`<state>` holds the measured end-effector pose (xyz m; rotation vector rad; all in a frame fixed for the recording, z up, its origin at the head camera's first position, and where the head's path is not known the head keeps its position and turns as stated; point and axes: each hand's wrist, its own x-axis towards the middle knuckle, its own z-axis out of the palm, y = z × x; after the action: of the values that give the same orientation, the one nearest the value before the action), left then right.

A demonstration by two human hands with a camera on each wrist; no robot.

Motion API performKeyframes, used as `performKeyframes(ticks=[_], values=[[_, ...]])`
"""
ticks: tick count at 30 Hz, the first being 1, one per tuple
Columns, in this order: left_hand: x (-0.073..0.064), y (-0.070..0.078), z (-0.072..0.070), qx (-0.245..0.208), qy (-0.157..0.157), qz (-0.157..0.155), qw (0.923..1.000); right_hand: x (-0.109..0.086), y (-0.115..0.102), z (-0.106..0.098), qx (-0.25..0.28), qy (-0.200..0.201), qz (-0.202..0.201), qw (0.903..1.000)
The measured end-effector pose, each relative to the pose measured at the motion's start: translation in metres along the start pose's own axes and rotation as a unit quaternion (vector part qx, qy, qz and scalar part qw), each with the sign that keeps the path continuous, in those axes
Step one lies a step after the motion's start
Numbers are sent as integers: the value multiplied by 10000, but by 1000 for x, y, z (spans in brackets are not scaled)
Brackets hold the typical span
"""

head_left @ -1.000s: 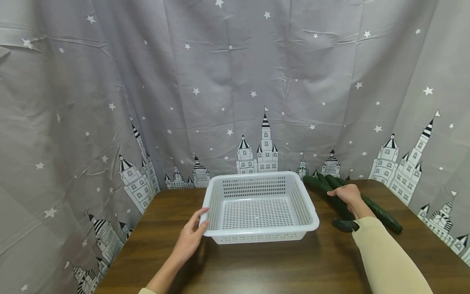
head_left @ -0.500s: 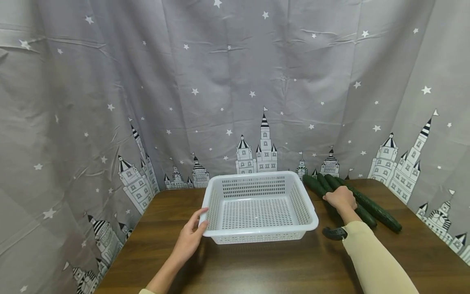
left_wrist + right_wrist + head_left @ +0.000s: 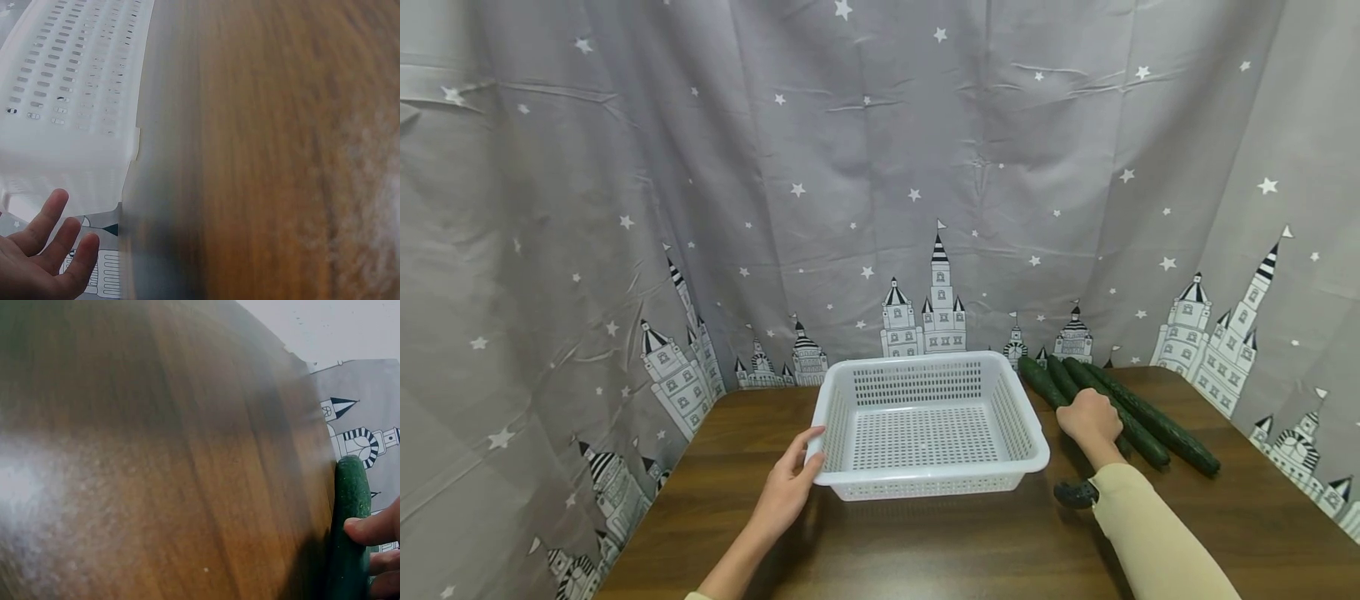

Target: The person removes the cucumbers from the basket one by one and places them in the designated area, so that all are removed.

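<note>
A white perforated plastic basket (image 3: 931, 480) stands on the wooden table. At its left front corner my left hand (image 3: 786, 483) holds the rim, with the thumb and index fingertips on it. The left wrist view shows the other fingers (image 3: 80, 262) loosely spread outside the basket's wall. To the right of the basket, my right hand (image 3: 1090, 421) grips the leftmost dark green cucumber (image 3: 1037, 379). In the right wrist view the thumb presses on this cucumber (image 3: 353, 487); its lower part runs out of frame. Several more cucumbers (image 3: 1180, 442) lie alongside, partly behind the hand.
The brown wooden table (image 3: 925, 550) extends in front of the basket. Behind it hangs a grey curtain (image 3: 820, 250) printed with stars and castles. A black device (image 3: 1075, 493) sits at my right wrist by the pale yellow sleeve (image 3: 1150, 533).
My right hand has shifted left and slightly toward me, from over the middle cucumbers to the leftmost one. The left hand and the basket stay in place.
</note>
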<state>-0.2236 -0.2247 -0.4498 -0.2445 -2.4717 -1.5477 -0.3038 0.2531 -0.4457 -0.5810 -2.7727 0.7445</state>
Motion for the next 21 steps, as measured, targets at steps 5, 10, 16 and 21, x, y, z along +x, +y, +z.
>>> performKeyframes(ticks=[5,10,16,21], values=[[-3,2,0,-105,-28,-2,9999,-1,2,3,75,74,-4,9999],[-4,2,0,-111,-79,-35,9999,-2,4,3,168,136,24,9998],[-1,0,0,-62,5,6,10000,-1,4,1,269,213,38,9994],[0,0,0,-30,-11,-61,10000,-1,6,1,262,290,-19,9992]])
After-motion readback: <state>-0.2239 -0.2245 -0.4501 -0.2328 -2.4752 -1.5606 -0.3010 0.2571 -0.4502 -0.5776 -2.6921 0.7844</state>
